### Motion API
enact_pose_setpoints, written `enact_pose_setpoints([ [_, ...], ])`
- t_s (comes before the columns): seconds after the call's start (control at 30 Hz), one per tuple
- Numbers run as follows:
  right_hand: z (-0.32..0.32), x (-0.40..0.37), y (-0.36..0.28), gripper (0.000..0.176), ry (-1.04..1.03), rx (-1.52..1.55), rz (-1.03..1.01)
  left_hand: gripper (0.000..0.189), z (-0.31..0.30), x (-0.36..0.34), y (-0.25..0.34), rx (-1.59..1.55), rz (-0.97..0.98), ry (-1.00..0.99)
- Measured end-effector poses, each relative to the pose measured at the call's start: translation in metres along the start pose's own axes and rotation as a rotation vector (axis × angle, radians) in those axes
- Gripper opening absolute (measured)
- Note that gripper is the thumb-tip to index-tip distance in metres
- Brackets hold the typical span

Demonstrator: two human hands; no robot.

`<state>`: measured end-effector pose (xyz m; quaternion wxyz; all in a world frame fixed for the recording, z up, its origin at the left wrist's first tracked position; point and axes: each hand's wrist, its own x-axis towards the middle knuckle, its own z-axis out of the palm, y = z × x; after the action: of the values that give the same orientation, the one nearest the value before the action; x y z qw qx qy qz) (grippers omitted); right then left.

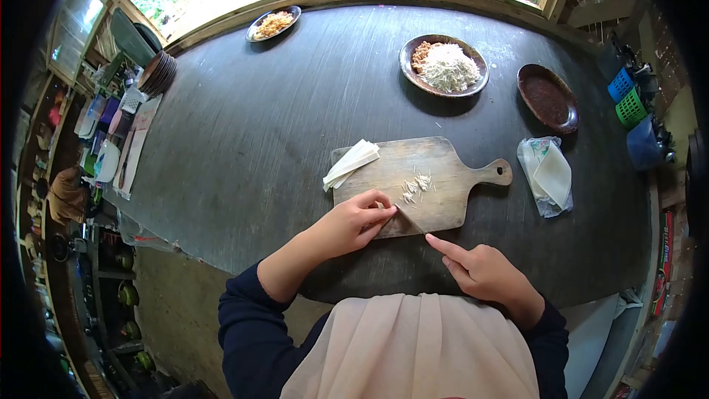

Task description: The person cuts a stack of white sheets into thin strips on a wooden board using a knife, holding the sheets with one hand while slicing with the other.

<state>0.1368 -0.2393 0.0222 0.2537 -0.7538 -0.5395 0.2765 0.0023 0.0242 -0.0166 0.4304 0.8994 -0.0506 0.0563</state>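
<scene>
My left hand is closed at the lower left part of the wooden cutting board, its fingertips beside the knife blade; whatever they hold is mostly hidden. My right hand is closed round the knife, index finger stretched along it, with the blade reaching over the board's near edge. Small pale cut pieces lie just beyond the blade. A stack of long white strips rests across the board's upper left corner.
Beyond the board stands a bowl of white shreds and brown pieces. An oval brown dish and a plastic packet lie to the right. A plate of orange-brown food is at the far left, near stacked dishes.
</scene>
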Motion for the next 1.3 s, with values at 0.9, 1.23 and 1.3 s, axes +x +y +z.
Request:
enact_pose_setpoints([
  [0.9, -0.017, 0.001, 0.012, 0.048, -0.216, 0.217, 0.129, 0.032, 0.004, -0.001, 0.011, 0.163, 0.063, 0.042],
  [1.23, -0.008, 0.003, 0.003, 0.049, -0.109, 0.12, 0.081, 0.038, 0.004, -0.002, 0.006, 0.177, 0.072, 0.028],
  [1.3, -0.006, 0.003, 0.004, 0.05, -0.109, 0.108, 0.07, 0.032, 0.003, 0.0, 0.009, 0.125, 0.06, 0.039],
])
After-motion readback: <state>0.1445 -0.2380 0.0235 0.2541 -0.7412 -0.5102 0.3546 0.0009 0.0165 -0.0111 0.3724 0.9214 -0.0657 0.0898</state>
